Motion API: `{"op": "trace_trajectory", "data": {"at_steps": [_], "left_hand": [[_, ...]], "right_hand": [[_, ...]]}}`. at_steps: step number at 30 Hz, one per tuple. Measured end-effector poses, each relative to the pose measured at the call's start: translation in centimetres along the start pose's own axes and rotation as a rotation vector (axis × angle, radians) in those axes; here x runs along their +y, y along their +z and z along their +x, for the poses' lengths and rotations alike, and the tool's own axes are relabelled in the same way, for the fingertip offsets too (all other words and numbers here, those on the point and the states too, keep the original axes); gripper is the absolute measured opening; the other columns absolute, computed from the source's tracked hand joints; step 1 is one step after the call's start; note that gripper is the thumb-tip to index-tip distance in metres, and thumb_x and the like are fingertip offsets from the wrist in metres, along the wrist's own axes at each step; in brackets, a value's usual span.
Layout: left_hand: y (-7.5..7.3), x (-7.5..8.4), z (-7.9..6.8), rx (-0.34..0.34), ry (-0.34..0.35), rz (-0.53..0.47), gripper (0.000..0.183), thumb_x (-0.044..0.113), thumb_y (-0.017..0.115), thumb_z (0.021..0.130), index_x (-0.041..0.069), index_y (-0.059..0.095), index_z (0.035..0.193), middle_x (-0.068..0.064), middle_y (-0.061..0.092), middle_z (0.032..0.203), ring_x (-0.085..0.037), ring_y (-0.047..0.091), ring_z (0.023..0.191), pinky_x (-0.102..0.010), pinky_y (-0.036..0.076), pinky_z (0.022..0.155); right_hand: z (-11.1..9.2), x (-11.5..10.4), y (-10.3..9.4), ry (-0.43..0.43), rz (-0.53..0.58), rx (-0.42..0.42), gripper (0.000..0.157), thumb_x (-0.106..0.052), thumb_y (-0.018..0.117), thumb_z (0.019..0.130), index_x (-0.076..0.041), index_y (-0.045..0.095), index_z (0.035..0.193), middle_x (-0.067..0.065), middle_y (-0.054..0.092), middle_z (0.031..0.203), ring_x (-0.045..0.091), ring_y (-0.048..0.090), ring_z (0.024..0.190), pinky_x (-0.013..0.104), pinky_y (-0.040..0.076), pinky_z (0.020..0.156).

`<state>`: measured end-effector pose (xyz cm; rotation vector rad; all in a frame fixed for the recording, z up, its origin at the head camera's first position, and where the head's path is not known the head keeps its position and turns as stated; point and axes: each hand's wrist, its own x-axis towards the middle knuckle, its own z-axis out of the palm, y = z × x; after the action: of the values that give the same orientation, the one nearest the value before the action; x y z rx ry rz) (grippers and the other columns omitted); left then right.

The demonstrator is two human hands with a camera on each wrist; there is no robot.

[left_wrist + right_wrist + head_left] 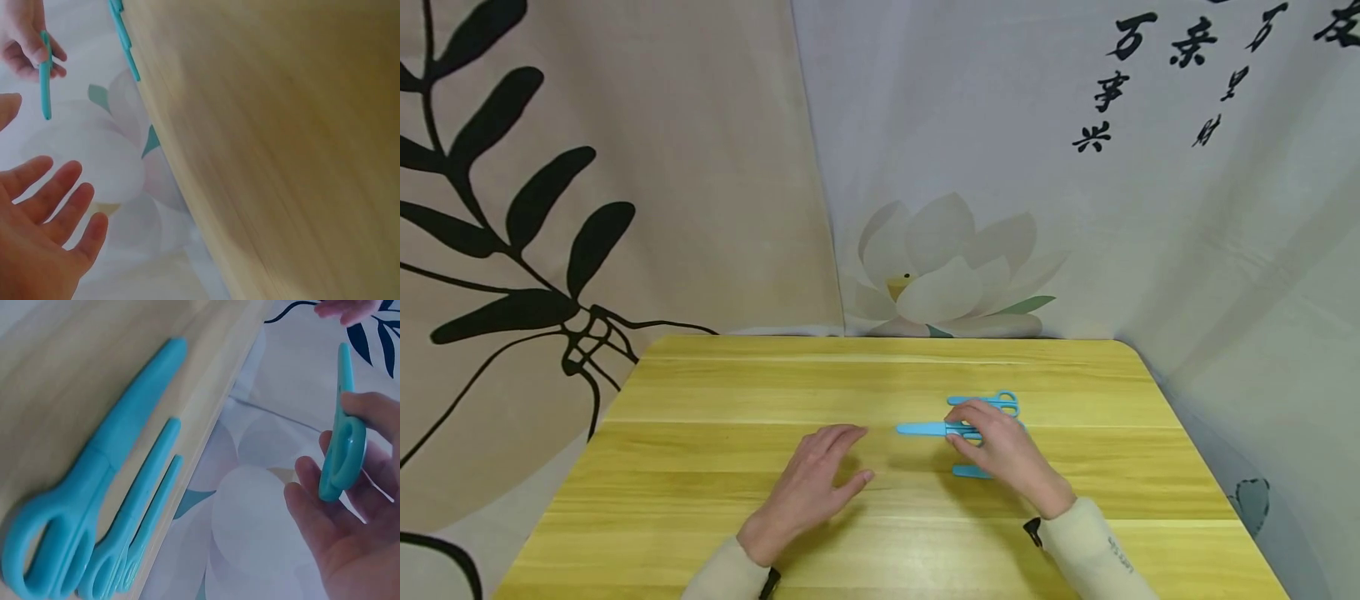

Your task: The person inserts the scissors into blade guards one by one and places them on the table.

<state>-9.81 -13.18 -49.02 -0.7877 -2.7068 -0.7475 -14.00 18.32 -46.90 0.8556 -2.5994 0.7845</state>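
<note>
My right hand (1003, 446) pinches a pair of light-blue scissors (921, 429) above the table, with thumb and fingertips at the handle end and the covered blade pointing left. In the right wrist view, the thumb lies across the held scissors (342, 444). Three more blue scissors lie side by side on the table: a large pair (119, 440), a middle pair (145, 494) and a small pair (153, 515). In the head view my right hand partly hides them. My left hand (808, 475) is held over the table to the left, fingers spread, holding nothing.
The wooden table (700, 467) has rounded far corners. Behind it hangs a pale curtain (715, 167) printed with dark leaves, a lotus flower and black characters. Wood surface stretches on both sides of the hands.
</note>
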Motion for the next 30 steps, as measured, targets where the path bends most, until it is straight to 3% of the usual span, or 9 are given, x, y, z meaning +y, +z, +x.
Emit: {"op": "trace_trajectory", "data": {"at_steps": [8, 20, 30], "left_hand": [[-0.2, -0.7, -0.4, 0.005, 0.005, 0.036, 0.067, 0.046, 0.071, 0.095, 0.008, 0.055, 0.147, -0.014, 0.056, 0.147, -0.035, 0.052, 0.134, -0.059, 0.043, 0.109], [-0.8, -1.5, -0.9, -0.004, -0.017, 0.050, 0.073, 0.051, 0.068, 0.095, 0.006, 0.051, 0.150, -0.015, 0.049, 0.155, -0.037, 0.046, 0.141, -0.060, 0.039, 0.112], [-1.1, -2.1, -1.3, 0.008, -0.041, 0.064, 0.075, 0.052, 0.069, 0.095, 0.005, 0.050, 0.151, -0.015, 0.048, 0.156, -0.038, 0.044, 0.143, -0.063, 0.038, 0.112]], "right_hand": [[0.5, 1.4, -0.6, 0.008, 0.027, 0.003, 0.022, -0.015, 0.085, 0.087, -0.016, 0.074, 0.106, -0.003, 0.071, 0.114, 0.018, 0.069, 0.098, 0.039, 0.059, 0.079], [2.2, 4.4, -1.8, 0.126, 0.097, -0.054, 0.018, -0.016, 0.079, 0.094, -0.014, 0.073, 0.110, -0.001, 0.069, 0.116, 0.023, 0.067, 0.106, 0.045, 0.057, 0.090], [3.3, 7.4, -2.0, 0.185, 0.098, -0.083, 0.018, -0.017, 0.077, 0.096, -0.011, 0.072, 0.112, 0.007, 0.069, 0.119, 0.032, 0.067, 0.107, 0.052, 0.056, 0.090]]}}
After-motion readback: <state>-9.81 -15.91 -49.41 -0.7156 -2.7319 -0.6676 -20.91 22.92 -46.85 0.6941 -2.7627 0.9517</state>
